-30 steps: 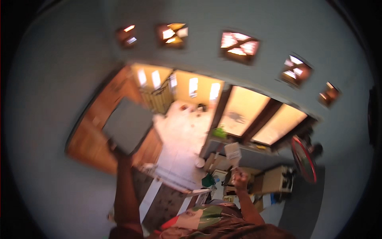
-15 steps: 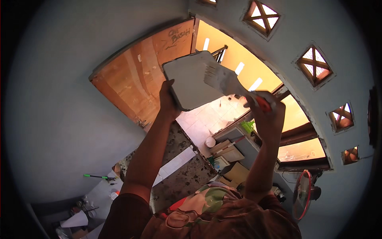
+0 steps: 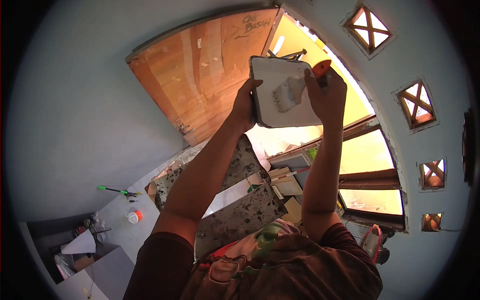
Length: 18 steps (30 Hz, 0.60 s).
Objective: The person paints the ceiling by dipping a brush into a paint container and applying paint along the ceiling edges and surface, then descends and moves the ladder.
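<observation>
My left hand [image 3: 245,102] grips the left edge of a flat square tray [image 3: 275,117] with a dark rim and a pale, whitish surface. My right hand [image 3: 327,95] is closed round the orange handle [image 3: 321,67] of a wide brush, whose whitish, clumped bristle end [image 3: 286,97] lies over the middle of the tray, apparently touching it. Both arms are stretched up and forward above a speckled platform [image 3: 235,230].
Ahead is a plywood door [image 3: 190,75] beside a bright doorway and windows [image 3: 365,155]. Vents [image 3: 415,102] pierce the right wall. A red-rimmed fan [image 3: 372,242] stands lower right. A green-handled tool [image 3: 117,191], white container [image 3: 134,216] and cluttered recess [image 3: 80,250] are at left.
The view has swung and steadied. Since half a second ago the tray has moved right, and the brush has turned with its handle higher and its bristles lower on the tray.
</observation>
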Motion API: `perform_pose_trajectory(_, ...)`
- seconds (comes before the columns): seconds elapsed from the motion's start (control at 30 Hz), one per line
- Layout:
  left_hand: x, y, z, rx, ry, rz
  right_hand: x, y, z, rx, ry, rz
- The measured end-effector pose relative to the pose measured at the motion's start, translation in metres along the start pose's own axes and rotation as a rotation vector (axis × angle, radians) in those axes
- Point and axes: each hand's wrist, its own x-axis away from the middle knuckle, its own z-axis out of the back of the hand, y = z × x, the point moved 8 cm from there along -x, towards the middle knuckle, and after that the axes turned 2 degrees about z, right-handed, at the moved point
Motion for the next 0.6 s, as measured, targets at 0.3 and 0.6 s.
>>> perform_pose_trajectory(0.3, 0.002, 0.004, 0.006, 0.018, 0.055, -0.026, 0.013, 0.0, -0.01, 0.016, -0.179, 0.005)
perform_pose_trajectory(0.6, 0.002, 0.005, 0.013, 0.024, 0.083, -0.034, 0.025, -0.011, -0.015, -0.042, -0.099, 0.054)
